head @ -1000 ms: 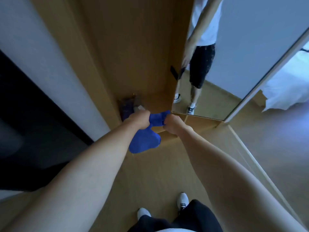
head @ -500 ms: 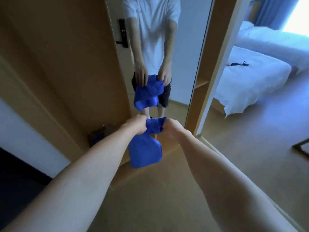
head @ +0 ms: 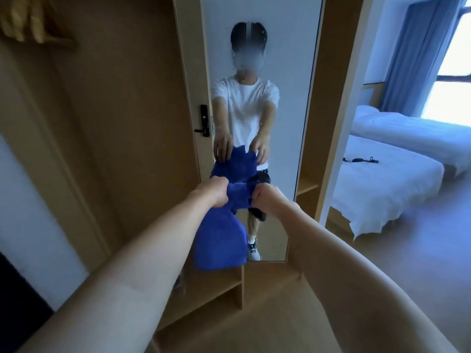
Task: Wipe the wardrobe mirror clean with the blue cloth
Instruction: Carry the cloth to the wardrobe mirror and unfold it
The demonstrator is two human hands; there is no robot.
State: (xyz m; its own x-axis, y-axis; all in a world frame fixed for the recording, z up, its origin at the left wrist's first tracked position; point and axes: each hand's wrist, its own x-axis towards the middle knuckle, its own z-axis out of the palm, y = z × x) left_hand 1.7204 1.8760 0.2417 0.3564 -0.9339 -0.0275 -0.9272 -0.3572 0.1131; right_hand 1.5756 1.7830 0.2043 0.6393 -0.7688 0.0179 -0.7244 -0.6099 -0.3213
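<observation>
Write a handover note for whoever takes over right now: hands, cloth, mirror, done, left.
Left hand: shut on the cloth's top edge.
Right hand: shut on the same edge, close beside the left.
Cloth: blue, hangs loose below both hands, in front of the mirror, not seen touching it.
Mirror: upright in the wardrobe, droplets and streaks on the upper glass.
Done: cloth in hand, person facing the mirror.
Left: all the wiping.

Left hand (head: 213,191) and right hand (head: 265,197) gripped the top edge of the blue cloth (head: 220,240), cloth hung before the droplet-speckled wardrobe mirror (head: 288,72), not touching it, white bed (head: 387,184) to the right
</observation>
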